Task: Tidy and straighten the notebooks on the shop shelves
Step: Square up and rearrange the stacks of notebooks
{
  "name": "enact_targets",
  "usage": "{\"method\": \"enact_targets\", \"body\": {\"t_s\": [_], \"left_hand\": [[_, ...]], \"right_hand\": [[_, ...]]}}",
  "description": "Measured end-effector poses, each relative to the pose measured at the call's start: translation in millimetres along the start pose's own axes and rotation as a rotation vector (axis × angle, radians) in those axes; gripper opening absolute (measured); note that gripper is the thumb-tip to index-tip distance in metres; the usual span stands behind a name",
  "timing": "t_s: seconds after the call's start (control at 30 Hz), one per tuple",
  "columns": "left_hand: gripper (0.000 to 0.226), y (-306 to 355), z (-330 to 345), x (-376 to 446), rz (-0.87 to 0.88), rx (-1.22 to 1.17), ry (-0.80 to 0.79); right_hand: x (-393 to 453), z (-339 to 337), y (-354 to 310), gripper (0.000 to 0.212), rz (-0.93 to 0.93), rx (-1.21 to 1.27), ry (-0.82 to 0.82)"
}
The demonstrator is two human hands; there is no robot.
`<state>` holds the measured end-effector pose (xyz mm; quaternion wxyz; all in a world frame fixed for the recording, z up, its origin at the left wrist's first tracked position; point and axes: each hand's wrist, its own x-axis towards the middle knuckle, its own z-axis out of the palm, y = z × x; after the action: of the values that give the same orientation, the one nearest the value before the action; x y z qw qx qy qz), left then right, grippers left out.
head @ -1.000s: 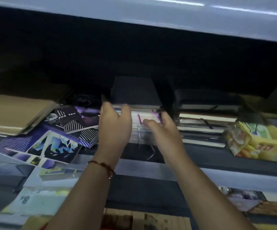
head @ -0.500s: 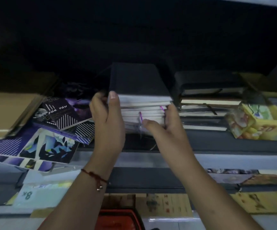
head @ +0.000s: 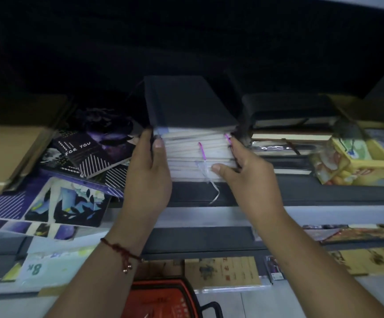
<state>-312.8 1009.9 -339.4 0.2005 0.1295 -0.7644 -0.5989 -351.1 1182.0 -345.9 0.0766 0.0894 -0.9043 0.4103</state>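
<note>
A stack of black-covered notebooks [head: 193, 143] with white page edges and pink ribbon markers sits at the middle of the dark shelf [head: 324, 193]. My left hand [head: 148, 173] grips the stack's left side, thumb on the front page edges. My right hand [head: 248, 177] grips its right side, thumb pressed on the lower front edge and fingers hidden behind the corner. A white ribbon hangs over the shelf lip between my hands.
Purple patterned notebooks [head: 87, 157] lie askew to the left, by a brown kraft stack [head: 2, 157]. Another black notebook pile [head: 287, 125] and yellow boxes [head: 356, 161] stand to the right. Lower shelves hold flat goods; a red basket [head: 163, 299] is below.
Both hands have closed in on the sides of the black stack and squared it up; the view has tilted down, showing the stack's top cover and the lower shelves.
</note>
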Motion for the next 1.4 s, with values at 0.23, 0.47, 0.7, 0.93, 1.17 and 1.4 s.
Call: {"method": "enact_targets", "body": {"t_s": [0.23, 0.47, 0.7, 0.93, 1.17, 1.4], "left_hand": [[0.07, -2, -14, 2, 0.074, 0.07, -0.264], [0.105, -7, -3, -3, 0.18, 0.595, -0.075], [0.077, -4, 15, 18, 0.128, 0.593, 0.141], [0.031, -4, -2, 22, -0.045, -0.099, -0.028], [0.05, -2, 9, 16, -0.081, -0.127, -0.054], [0.042, -4, 16, 21, 0.092, 0.096, 0.195]], "right_hand": [[0, -3, 5, 0.093, 0.026, 0.079, -0.202], [1, 8, -5, 0.083, 0.044, -0.222, -0.005], [18, 29, -24, 0.035, 0.152, -0.154, 0.14], [21, 29, -35, 0.027, 0.284, 0.541, 0.01], [-1, 18, -28, 0.046, 0.249, 0.763, 0.04], [-4, 15, -33, 0.064, 0.26, 0.769, 0.042]]}}
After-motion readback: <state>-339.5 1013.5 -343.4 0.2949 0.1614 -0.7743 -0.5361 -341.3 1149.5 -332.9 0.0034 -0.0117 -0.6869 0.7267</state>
